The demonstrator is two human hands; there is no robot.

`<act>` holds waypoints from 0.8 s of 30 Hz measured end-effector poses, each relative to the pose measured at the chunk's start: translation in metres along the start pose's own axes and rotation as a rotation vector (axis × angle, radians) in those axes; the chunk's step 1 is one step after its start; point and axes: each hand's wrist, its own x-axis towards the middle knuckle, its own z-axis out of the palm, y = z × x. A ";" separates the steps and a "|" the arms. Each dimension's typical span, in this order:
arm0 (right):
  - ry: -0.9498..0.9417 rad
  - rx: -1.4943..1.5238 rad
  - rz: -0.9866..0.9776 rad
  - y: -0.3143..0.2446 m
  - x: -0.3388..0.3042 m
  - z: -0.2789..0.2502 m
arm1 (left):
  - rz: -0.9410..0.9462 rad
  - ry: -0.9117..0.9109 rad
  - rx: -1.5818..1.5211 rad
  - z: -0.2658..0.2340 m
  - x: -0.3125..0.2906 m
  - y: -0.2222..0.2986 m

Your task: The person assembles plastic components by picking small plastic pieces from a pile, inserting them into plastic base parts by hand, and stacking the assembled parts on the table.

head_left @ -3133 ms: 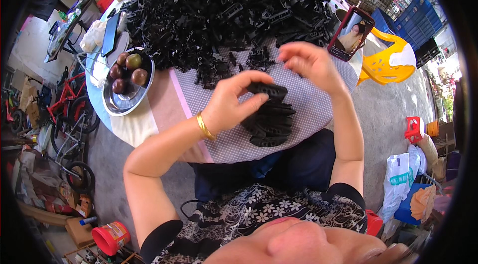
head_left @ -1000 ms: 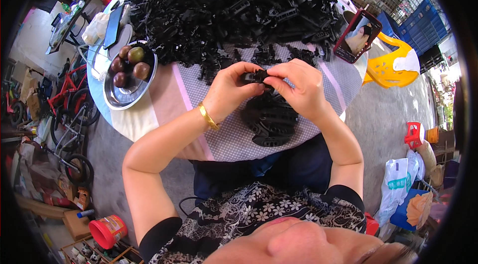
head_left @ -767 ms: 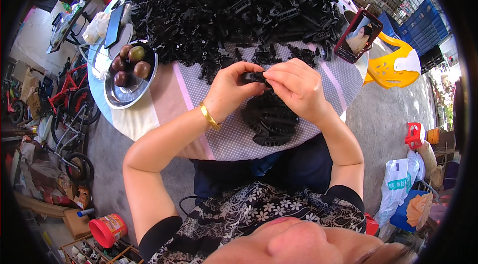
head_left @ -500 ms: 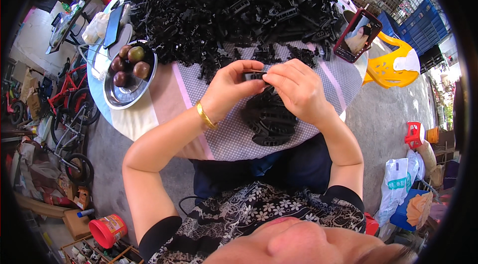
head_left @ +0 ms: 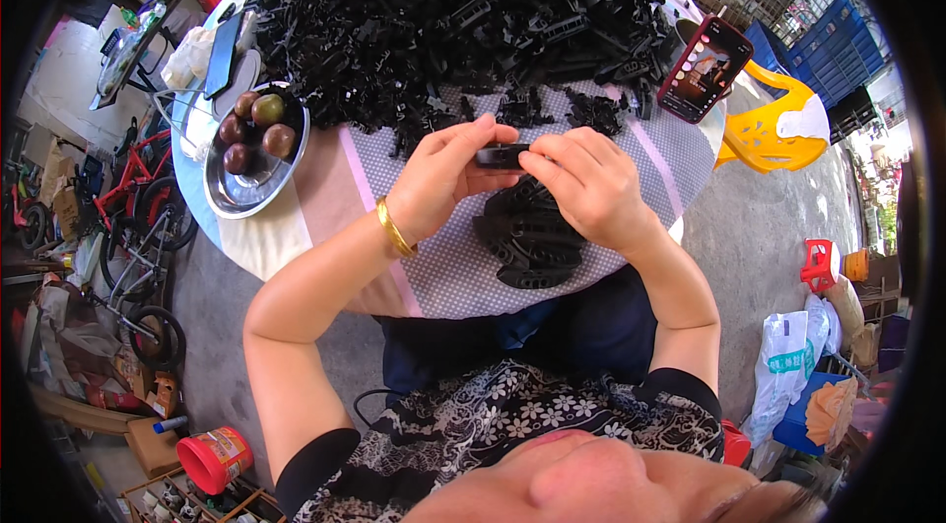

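Fingers (head_left: 567,150) of both hands are closed on one small black piece (head_left: 500,156), held above the cloth-covered table (head_left: 335,198). The left hand (head_left: 431,186) grips its left end between thumb and fingers; the right hand (head_left: 599,186) pinches its right end with the fingertips. A gold bracelet (head_left: 394,229) encircles the left wrist. Just nearer the person, a cluster of curved black pieces (head_left: 537,252) lies on the patterned cloth. On the far side, a large heap of black parts (head_left: 443,20) spreads across the table. To the left stands a metal dish (head_left: 246,211) holding five round fruits (head_left: 279,140); to the right, a phone in a dark red case (head_left: 705,69) leans with its screen lit. Beyond the table's right edge is a yellow chair (head_left: 774,140); on the floor at near left, a red bucket (head_left: 202,464).
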 end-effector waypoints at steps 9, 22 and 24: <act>-0.127 0.573 0.621 0.002 0.000 -0.004 | 0.257 0.016 0.646 0.008 -0.006 -0.004; -0.142 0.827 0.932 0.039 -0.013 -0.021 | 0.352 -0.120 0.844 0.016 -0.013 -0.008; -0.110 0.189 0.948 0.066 -0.023 -0.034 | 0.433 -0.263 1.071 0.020 -0.015 -0.007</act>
